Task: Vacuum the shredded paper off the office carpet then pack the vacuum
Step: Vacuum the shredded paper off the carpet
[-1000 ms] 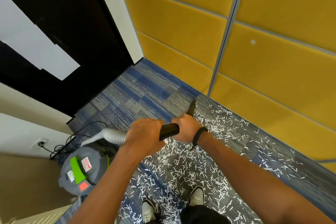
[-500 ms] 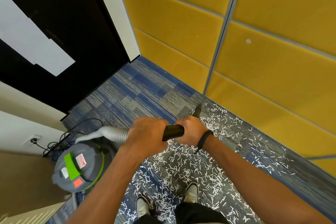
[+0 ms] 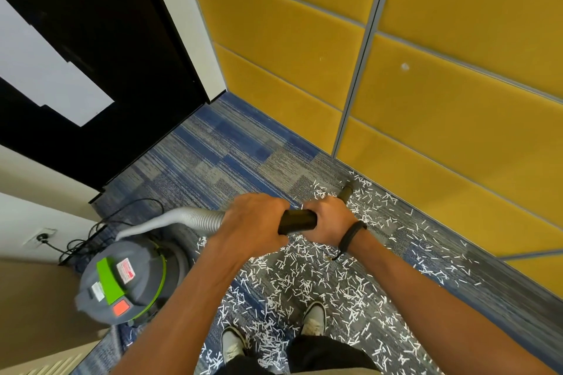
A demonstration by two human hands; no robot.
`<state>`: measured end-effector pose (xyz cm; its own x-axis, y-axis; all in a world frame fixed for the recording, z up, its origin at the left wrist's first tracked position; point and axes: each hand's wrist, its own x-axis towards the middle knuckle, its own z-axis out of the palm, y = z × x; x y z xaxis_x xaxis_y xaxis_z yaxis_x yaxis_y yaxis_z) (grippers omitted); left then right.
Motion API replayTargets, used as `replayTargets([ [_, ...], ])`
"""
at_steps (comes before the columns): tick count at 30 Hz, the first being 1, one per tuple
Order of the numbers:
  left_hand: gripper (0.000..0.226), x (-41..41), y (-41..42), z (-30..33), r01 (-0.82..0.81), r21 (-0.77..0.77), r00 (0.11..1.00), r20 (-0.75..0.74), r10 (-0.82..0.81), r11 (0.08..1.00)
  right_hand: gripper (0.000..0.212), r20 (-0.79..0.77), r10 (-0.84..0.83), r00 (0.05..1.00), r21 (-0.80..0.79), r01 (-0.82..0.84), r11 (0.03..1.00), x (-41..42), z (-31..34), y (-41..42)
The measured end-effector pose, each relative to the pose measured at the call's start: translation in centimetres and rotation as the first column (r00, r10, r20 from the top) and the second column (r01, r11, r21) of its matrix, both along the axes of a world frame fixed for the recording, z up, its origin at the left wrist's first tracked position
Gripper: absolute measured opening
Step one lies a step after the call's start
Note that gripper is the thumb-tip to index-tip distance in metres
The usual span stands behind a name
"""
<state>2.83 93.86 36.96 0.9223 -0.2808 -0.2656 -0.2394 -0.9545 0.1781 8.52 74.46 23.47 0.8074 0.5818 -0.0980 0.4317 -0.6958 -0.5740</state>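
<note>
shredded paper (image 3: 307, 286) lies scattered over the blue-grey carpet (image 3: 219, 158), thickest around the two shoes (image 3: 313, 318) and thinning toward the yellow wall panels (image 3: 457, 119). both hands grip the black wand (image 3: 297, 221): the left hand (image 3: 253, 222) curls its fingers around the rear end where the grey ribbed hose (image 3: 182, 219) joins, and the right hand (image 3: 329, 222), with a black wristband (image 3: 352, 233), wraps the wand further forward. most of the wand is hidden by the hands; only its far tip (image 3: 347, 192) shows, down among the scraps near the wall. the grey and green vacuum canister (image 3: 122, 280) sits to the left, blurred, its labels unreadable. a black cord (image 3: 91, 234) runs to a wall outlet (image 3: 42, 236).
</note>
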Motion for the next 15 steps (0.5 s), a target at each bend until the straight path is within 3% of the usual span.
replayTargets([
  [12, 0.032, 1.2, -2.2, -1.4, 0.053, -0.022, 0.999, -0.008, -0.053, 0.998, 0.040, -0.013, -0.067, 0.998, -0.077, 0.066, 0.995, 0.1, -0.2, -2.6],
  [15, 0.030, 1.5, -1.9, -1.4, 0.043, -0.027, 0.999, -0.001, -0.043, 0.999, 0.029, -0.033, -0.040, 0.999, -0.090, 0.037, 0.995, 0.8, -0.2, -2.3],
])
